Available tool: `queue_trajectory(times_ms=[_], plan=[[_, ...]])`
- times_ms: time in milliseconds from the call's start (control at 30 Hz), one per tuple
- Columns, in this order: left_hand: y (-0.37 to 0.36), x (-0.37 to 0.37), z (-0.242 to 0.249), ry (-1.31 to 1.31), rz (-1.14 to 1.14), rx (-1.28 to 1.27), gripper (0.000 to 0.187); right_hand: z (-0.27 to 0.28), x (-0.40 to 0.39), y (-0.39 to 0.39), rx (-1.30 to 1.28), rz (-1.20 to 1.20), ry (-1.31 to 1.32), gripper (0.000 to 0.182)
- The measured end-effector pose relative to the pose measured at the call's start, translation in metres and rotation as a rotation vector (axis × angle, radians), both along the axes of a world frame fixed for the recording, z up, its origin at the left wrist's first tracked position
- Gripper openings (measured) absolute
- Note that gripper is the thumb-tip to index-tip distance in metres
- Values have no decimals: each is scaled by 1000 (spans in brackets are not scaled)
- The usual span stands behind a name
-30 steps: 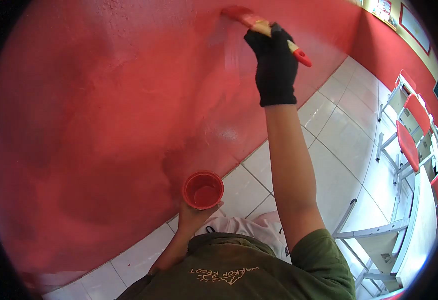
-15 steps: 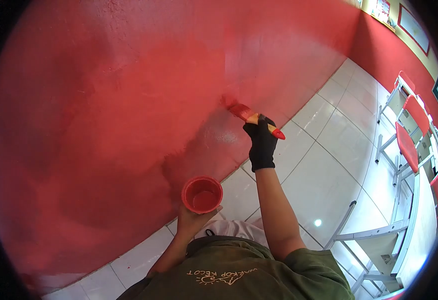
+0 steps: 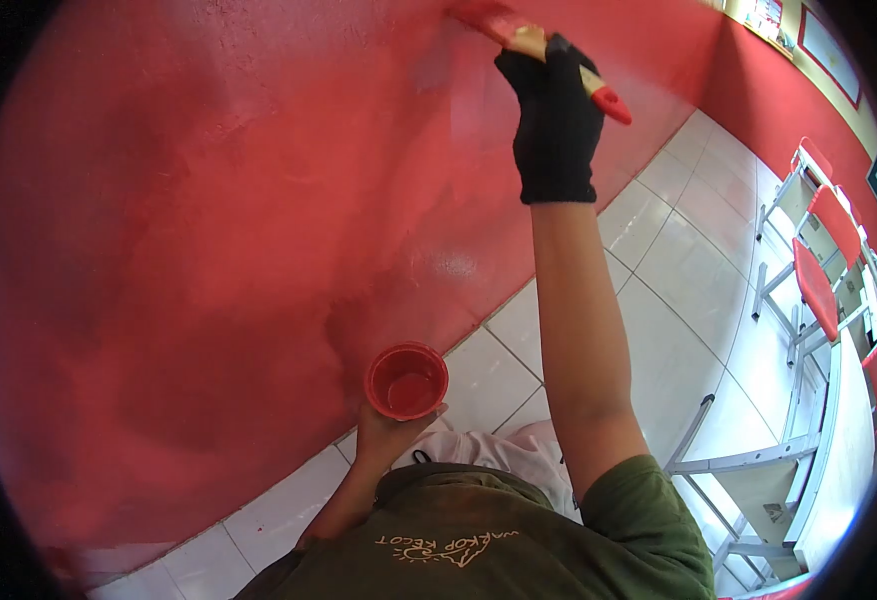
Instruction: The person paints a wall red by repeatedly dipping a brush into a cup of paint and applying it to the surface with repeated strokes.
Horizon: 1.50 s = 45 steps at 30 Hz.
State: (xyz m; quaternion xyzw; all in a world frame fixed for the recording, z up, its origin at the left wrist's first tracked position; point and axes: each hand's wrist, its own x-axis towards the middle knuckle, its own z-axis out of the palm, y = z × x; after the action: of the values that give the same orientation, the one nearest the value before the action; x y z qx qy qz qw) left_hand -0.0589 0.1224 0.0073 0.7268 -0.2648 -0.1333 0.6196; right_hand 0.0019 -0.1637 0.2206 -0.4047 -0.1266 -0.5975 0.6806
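Note:
My right hand (image 3: 559, 120), in a black glove, is closed round the wooden handle of a paintbrush (image 3: 529, 41) with a red tip. The brush's red bristles lie against the upper part of the red wall (image 3: 229, 250). Low in the middle, my left hand (image 3: 391, 432) is bare and holds a red cup (image 3: 407, 381) from below and the side. Red paint shows inside the cup. Darker and lighter red patches cover the wall.
White floor tiles (image 3: 674, 250) run along the foot of the wall. At the right stand red chairs (image 3: 816, 285) with metal legs and a white table (image 3: 839, 450). Framed pictures (image 3: 829, 55) hang at the upper right.
My right hand has moved up with the brush, from the middle of the wall to a higher part, and the arm is stretched further. My left hand and the cup have hardly moved.

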Motion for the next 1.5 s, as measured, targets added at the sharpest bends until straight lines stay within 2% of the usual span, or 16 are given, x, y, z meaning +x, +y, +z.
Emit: queue_trajectory(times_ms=[33, 100, 167, 233, 300, 367, 500, 733, 833, 900, 967, 1100, 1167, 1300, 1367, 1500], plan=[[0, 0, -2, 22, 0, -33, 63, -10, 3, 0, -2, 1, 2, 24], [-1, 0, -7, 46, 0, -70, 63, -56, 12, 0, 161, 166, 16, 26], [0, 0, -10, 88, -14, -35, 64, -101, 6, 6, -262, -542, 533, 28], [-2, -1, -9, 93, -16, -24, 63, -167, 6, 20, 423, 147, 216, 29], [-2, -4, -3, 100, -21, -6, 63, -201, -9, 25, 390, 119, 389, 31], [-4, -5, 8, 1, -21, 17, 62, -227, -22, 22, 409, 88, 415, 29], [-3, -3, -14, 64, -30, -57, 60, -202, -20, 24, 491, 11, 433, 25], [-4, -6, 2, 66, -41, -7, 60, -55, 7, 24, 79, 45, 122, 26], [-4, -7, 1, 67, -26, -27, 60, -16, -2, 28, 86, 29, 2, 28], [-4, -6, -1, 69, -22, -35, 60, -17, -4, 28, 73, 34, 17, 30], [-2, -4, -4, 65, -34, 4, 62, -45, 11, 23, 155, 91, 15, 32], [-3, -3, -13, 70, -20, -15, 65, -124, 0, 45, 312, 127, 157, 31], [-4, -3, -10, 20, 8, -40, 66, -144, -11, 45, 379, 82, 344, 31], [-1, -1, -12, 59, -22, 35, 66, -87, -16, 37, 308, 28, 211, 30], [-2, -2, -9, 104, -47, 36, 66, -49, -12, 36, 183, 70, 32, 27], [-3, -5, -8, 127, -15, 13, 65, -45, 0, 38, 139, 105, 56, 26]])
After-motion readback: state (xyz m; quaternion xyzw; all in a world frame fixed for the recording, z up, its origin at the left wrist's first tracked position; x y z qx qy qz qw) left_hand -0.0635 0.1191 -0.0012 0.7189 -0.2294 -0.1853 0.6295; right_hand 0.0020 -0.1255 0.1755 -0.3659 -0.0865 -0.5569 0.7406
